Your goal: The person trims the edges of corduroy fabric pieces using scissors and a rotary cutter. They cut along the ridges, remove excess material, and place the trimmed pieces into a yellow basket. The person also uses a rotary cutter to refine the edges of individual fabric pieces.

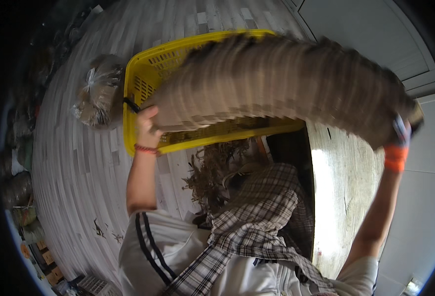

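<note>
Between my two hands stretches a long, curved row of thin brown flat pieces point(276, 79), pressed side by side; motion blurs it, so I cannot tell its exact kind. My left hand point(147, 123), bare with a red bracelet at the wrist, is closed on its left end. At the far right end my right hand point(399, 135), in a glove with an orange cuff, grips it, its fingers partly hidden and blurred. Beneath the row is a yellow plastic basket point(129, 123) with slotted walls; the row hides much of its inside.
Left of the basket, a tied clear plastic bag point(96, 91) lies on the grey plank floor point(74, 167). Dried plant stalks point(210, 172) are below the basket. A pale wooden surface point(348, 172) is at right, beside white panels point(422, 197). Various goods line the far left edge.
</note>
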Demonstrator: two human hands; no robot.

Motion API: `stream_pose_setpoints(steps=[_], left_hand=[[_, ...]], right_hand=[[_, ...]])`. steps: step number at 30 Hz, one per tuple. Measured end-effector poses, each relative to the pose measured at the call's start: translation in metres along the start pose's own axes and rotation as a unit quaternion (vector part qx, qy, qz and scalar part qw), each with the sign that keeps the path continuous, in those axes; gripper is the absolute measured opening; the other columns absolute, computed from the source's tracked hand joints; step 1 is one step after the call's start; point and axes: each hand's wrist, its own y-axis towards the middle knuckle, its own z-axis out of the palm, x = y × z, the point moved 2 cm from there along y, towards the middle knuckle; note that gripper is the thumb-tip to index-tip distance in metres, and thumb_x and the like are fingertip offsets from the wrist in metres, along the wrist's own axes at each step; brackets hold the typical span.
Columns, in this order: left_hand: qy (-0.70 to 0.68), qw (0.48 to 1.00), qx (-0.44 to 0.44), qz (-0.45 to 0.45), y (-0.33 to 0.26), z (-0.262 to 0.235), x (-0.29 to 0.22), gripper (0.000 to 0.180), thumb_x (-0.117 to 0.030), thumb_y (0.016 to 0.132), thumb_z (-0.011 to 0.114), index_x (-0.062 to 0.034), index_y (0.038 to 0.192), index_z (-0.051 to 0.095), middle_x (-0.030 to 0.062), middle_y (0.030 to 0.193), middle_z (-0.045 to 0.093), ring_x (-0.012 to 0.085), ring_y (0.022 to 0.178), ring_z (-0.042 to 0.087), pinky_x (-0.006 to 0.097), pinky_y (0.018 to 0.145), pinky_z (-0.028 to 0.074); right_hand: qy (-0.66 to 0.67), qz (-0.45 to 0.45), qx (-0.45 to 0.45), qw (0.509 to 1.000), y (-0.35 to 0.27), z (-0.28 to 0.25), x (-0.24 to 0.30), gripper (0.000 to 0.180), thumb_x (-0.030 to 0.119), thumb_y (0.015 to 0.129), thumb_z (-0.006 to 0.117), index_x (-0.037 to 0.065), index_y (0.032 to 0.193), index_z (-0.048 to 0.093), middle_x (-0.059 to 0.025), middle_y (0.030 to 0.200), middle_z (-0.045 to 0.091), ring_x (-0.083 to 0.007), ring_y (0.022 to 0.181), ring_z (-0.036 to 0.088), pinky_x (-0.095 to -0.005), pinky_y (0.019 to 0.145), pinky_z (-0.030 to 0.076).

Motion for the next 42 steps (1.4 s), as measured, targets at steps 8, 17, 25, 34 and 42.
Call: stream_pose_setpoints(steps=[8,17,25,34,42], left_hand=[[0.101,0.972,-0.128,0.169,-0.025,-0.198,-0.091,0.047,-0.024,0.086,0.062,0.0006,0.126,0.053,0.013,0.126,0.058,0.0303,0.117,0.054,0.044,0.102,0.041],[0.393,0.828,-0.399,-0.025,0.107,-0.261,-0.003,0.086,-0.043,0.073,0.078,0.0022,0.137,0.043,0.0163,0.142,0.043,0.0318,0.129,0.041,0.045,0.106,0.037],[0.413,0.782,-0.461,-0.074,0.138,-0.261,-0.009,0.102,-0.045,0.068,0.084,0.0019,0.143,0.033,0.0143,0.147,0.037,0.0308,0.132,0.038,0.047,0.105,0.037],[0.49,0.687,-0.515,-0.151,0.144,-0.311,-0.009,0.094,-0.055,0.076,0.072,-0.0007,0.142,0.033,0.0174,0.146,0.038,0.0326,0.131,0.041,0.047,0.106,0.039],[0.792,0.407,-0.439,0.121,0.188,-0.146,0.125,0.085,-0.054,0.084,0.063,-0.0077,0.146,0.026,0.0172,0.149,0.026,0.0352,0.136,0.026,0.049,0.11,0.021]], right_hand=[[-0.014,0.04,0.084,0.996,0.128,0.273,-0.161,0.029,0.015,0.078,0.077,-0.006,0.095,0.065,-0.0067,0.089,0.068,-0.0113,0.075,0.063,-0.0249,0.068,0.051],[-0.447,0.29,-0.047,0.845,0.104,0.287,-0.416,0.103,0.058,0.071,0.074,0.008,0.147,0.026,-0.0203,0.145,0.039,-0.0361,0.133,0.039,-0.0444,0.106,0.037],[-0.376,0.26,0.159,0.875,-0.024,0.3,-0.37,0.067,0.041,0.084,0.07,0.004,0.135,0.047,-0.0202,0.132,0.053,-0.0328,0.111,0.058,-0.0408,0.089,0.048],[-0.427,-0.122,0.282,0.85,-0.141,0.263,-0.123,0.054,0.009,0.074,0.075,0.002,0.124,0.054,-0.0173,0.12,0.06,-0.0325,0.1,0.061,-0.0373,0.083,0.05],[-0.654,-0.063,0.042,0.753,-0.316,0.097,-0.021,0.07,0.009,0.064,0.078,0.0,0.127,0.05,-0.0211,0.128,0.053,-0.0389,0.114,0.053,-0.0445,0.096,0.044]])
